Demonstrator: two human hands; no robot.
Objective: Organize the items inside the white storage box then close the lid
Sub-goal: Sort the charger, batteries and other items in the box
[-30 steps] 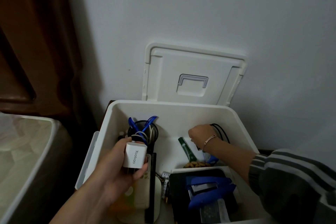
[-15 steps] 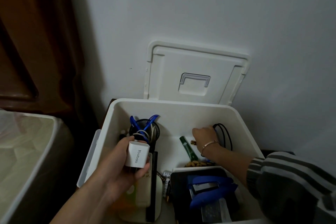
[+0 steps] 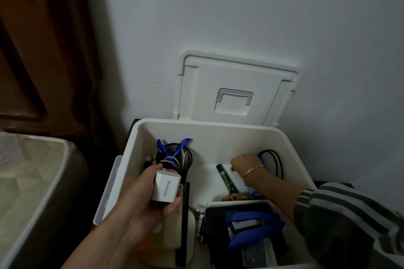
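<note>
The white storage box [image 3: 290,148] stands open against the wall, its lid [image 3: 236,85] leaning upright behind it. My left hand [image 3: 140,201] grips a white charger block [image 3: 166,188] above the box's left side. My right hand [image 3: 246,165] reaches deep into the back right of the box with fingers curled around something blue beside a coiled black cable [image 3: 275,164]; what it holds is mostly hidden. A green tube [image 3: 226,179] lies on the box floor just left of that hand.
A black mesh cup [image 3: 175,157] with blue pens and a white cord stands at the box's back left. A small white tray [image 3: 218,203] with a blue stapler [image 3: 253,225] sits at the front right. A remote and comb lie under my left hand. A lined bin [image 3: 32,181] stands at the left.
My right hand has moved right and deeper toward the black cable at the box's right wall. My left hand keeps holding the charger in almost the same place.
</note>
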